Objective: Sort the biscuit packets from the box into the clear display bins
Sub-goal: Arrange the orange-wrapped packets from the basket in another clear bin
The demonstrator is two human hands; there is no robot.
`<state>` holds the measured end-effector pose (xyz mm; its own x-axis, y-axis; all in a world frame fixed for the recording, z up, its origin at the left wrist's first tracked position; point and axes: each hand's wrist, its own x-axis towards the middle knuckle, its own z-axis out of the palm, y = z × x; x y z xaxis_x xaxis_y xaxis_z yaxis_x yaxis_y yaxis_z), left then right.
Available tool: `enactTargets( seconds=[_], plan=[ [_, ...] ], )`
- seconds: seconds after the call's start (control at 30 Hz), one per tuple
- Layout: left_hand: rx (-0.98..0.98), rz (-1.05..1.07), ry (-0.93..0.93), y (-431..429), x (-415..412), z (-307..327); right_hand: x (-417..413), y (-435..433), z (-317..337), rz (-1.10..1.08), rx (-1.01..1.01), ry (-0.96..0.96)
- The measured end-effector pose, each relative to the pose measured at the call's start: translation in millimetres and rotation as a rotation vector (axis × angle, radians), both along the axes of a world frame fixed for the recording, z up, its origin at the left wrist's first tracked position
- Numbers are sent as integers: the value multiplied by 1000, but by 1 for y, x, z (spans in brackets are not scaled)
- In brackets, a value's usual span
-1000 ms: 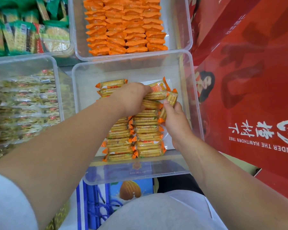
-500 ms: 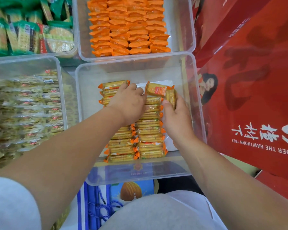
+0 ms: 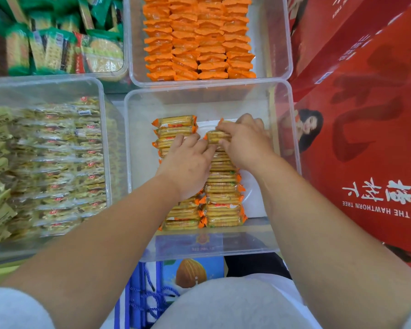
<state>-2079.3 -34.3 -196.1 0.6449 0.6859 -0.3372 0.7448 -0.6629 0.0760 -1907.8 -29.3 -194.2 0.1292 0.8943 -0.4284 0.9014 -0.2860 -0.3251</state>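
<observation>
Two rows of orange-ended biscuit packets lie in the near clear bin. My left hand rests flat on the left row, fingers spread over its far packets. Over the far end of the right row, my right hand has its fingers curled round a biscuit packet and holds it down on the row. The far part of the bin's floor is bare.
A far bin holds rows of orange packets. Green packets fill the far left bin; pale yellow packets fill the near left bin. Red cartons stand along the right. A blue carton sits below the near bin.
My right hand moved forward and laid its packets down onto the far end of the right row. My left hand slid back and flattened on the left row.
</observation>
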Motion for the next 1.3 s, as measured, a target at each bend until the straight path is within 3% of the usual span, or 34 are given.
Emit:
enactTargets(
  seconds=[0.17,0.33,0.47,0.57,0.77,0.9,1.03,1.3],
  plan=[
    [113,72,-209,-4,-11,6,-8,13,-5,159,-79,-49],
    [-51,90,-68,3,-2,-5,-2,18,-5,114,37,66],
    [-61,89,-93,8,1,-9,5,14,-11,7,86,44],
    [-55,88,-106,11,4,-9,6,10,-18,-110,48,-9],
    [-83,96,-102,16,9,-8,9,18,-16,-146,-50,-61],
    [-94,122,-120,21,10,-6,6,26,-7,-190,-141,10],
    [-92,120,-92,20,9,-7,6,26,-1,-196,-85,138],
    [-34,145,-24,8,8,-8,-3,15,-12,105,40,-8]
  ],
)
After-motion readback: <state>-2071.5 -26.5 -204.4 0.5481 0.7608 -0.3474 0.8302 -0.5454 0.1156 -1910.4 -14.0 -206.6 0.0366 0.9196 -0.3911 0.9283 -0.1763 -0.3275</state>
